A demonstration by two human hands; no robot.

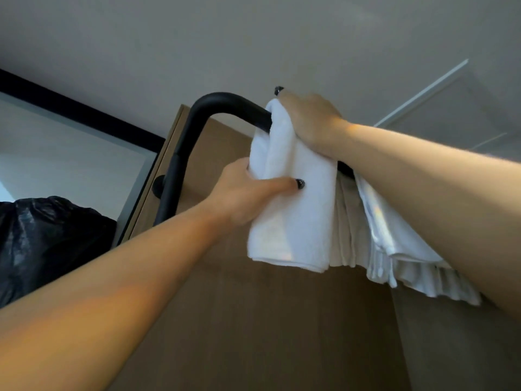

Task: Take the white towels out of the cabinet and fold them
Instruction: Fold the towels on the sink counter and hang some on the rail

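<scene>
A white towel (pixel 290 198) hangs folded over a black rail (pixel 197 119) that curves up from the side of a brown wood cabinet (pixel 253 320) and runs across its upper part, close under the ceiling (pixel 253 38). The left hand (pixel 248 193) grips the towel just below the rail, thumb laid across the front of the cloth and the fingers hidden behind its left edge. The right hand (pixel 310 119) clenches the towel where it bends over the rail, fingers wrapped over the top. The towel's lower hem hangs free, well below the rail, in front of the cabinet's wood face. To the right of the towel, more pale fabrics (pixel 394 255) hang from the same rail, packed together and partly covered by the right forearm; what they are cannot be told. Left of the rail's bend the bar is bare, and its upright drops along the cabinet's left edge past a round black mount (pixel 159 185). Further left of the rail sits a black plastic bag (pixel 42 244), its contents hidden, before a pale wall with a black strip (pixel 70 108) above.
</scene>
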